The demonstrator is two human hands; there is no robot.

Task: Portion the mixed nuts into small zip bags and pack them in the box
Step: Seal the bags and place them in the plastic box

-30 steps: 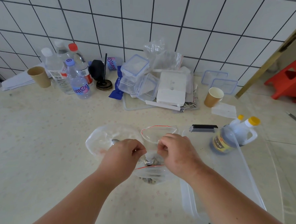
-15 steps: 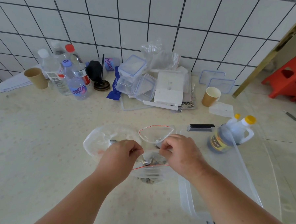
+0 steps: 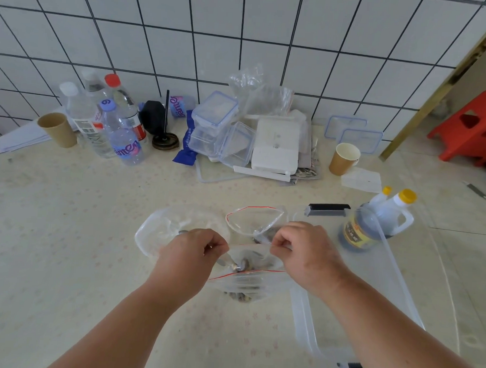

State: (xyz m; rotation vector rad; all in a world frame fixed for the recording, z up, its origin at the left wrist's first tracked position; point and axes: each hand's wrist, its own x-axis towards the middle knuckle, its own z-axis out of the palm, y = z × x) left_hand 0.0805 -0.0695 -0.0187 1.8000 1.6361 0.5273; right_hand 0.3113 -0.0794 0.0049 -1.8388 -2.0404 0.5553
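A small clear zip bag [image 3: 245, 282] with a red seal line hangs open just above the table, some mixed nuts in its bottom. My right hand [image 3: 305, 254] pinches its far rim. My left hand [image 3: 189, 254] grips a metal spoon [image 3: 229, 264] whose bowl reaches into the bag's mouth; the handle end pokes out behind the hand. A second open zip bag [image 3: 254, 221] lies just beyond. Left of it sits a crumpled clear bag [image 3: 166, 225]; my hand hides what it holds. The clear storage box [image 3: 305, 322] with black latches stands at the right.
A dark sauce jug [image 3: 374, 227] with a yellow cap shows through the box's far corner. Along the tiled wall stand water bottles [image 3: 123, 138], two paper cups [image 3: 343, 159], stacked clear containers [image 3: 216, 126] and a white box [image 3: 276, 146]. A red stool [image 3: 475, 125] stands on the floor at right.
Both hands stay at the open zip bag, nearly still. The bag's mouth is spread a little wider around the spoon.
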